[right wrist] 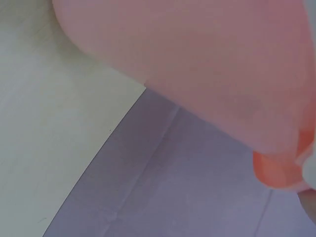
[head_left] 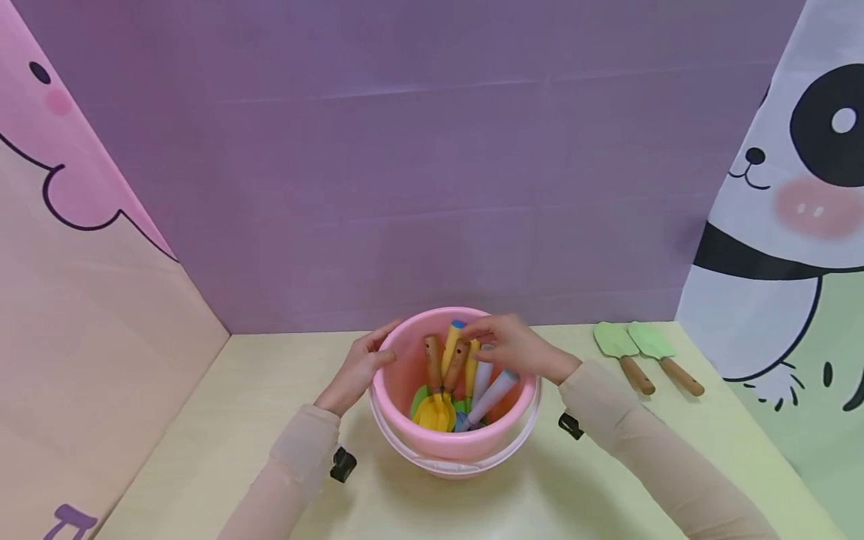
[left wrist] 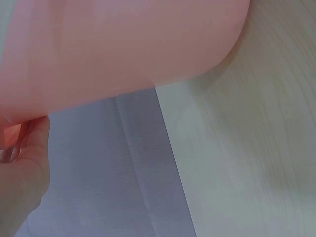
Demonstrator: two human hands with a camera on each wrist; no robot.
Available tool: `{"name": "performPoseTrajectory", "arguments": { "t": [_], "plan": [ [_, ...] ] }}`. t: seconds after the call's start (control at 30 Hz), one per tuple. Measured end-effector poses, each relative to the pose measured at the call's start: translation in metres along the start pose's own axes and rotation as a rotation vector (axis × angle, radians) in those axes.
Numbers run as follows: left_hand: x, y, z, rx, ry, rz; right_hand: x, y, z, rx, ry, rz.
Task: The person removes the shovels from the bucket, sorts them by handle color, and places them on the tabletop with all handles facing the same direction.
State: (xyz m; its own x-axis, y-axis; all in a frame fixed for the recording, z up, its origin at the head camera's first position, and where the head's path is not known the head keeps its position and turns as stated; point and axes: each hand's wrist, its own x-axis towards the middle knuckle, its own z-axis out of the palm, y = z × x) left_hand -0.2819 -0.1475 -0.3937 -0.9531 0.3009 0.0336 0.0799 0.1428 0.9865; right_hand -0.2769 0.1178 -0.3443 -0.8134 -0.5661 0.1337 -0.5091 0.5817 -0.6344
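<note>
A pink bucket [head_left: 445, 446] with a pale handle [head_left: 466, 466] stands on the table, tilted toward me in the head view. My left hand [head_left: 358, 367] grips its left rim, thumb over the edge; the left wrist view shows this hand [left wrist: 27, 173] at the rim too. Inside are toy tools with brown handles [head_left: 433, 360], yellow handles and lavender handles [head_left: 496, 394], and a yellow scoop [head_left: 435, 414]. Over the right rim reaches my right hand [head_left: 516, 346], its fingertips beside a brown handle and a blue-tipped yellow handle [head_left: 451, 341]. I cannot tell whether it holds one.
Two toy spatulas with light green blades [head_left: 616, 340] and brown handles [head_left: 682, 377] lie on the table at the right. A purple backdrop [head_left: 439, 187] rises behind the table [head_left: 270, 390]. Printed side panels stand left and right, one with a panda [head_left: 776, 225].
</note>
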Motion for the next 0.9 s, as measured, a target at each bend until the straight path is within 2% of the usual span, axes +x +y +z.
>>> {"name": "performPoseTrajectory", "arguments": {
  "t": [0.27,0.4,0.57,0.9],
  "plan": [
    [0.000,0.000,0.000,0.009,-0.001,0.000,0.018,-0.001,0.005,-0.043,-0.035,-0.018],
    [-0.001,0.000,0.000,0.000,-0.003,-0.007,0.024,0.000,0.007,-0.018,-0.054,-0.003],
    [-0.002,0.000,0.001,-0.008,-0.005,-0.009,0.026,0.001,0.008,0.021,-0.056,0.013],
    [-0.001,0.000,0.001,-0.008,0.009,0.002,0.024,0.004,0.008,-0.006,-0.060,0.015]
  ]
}}
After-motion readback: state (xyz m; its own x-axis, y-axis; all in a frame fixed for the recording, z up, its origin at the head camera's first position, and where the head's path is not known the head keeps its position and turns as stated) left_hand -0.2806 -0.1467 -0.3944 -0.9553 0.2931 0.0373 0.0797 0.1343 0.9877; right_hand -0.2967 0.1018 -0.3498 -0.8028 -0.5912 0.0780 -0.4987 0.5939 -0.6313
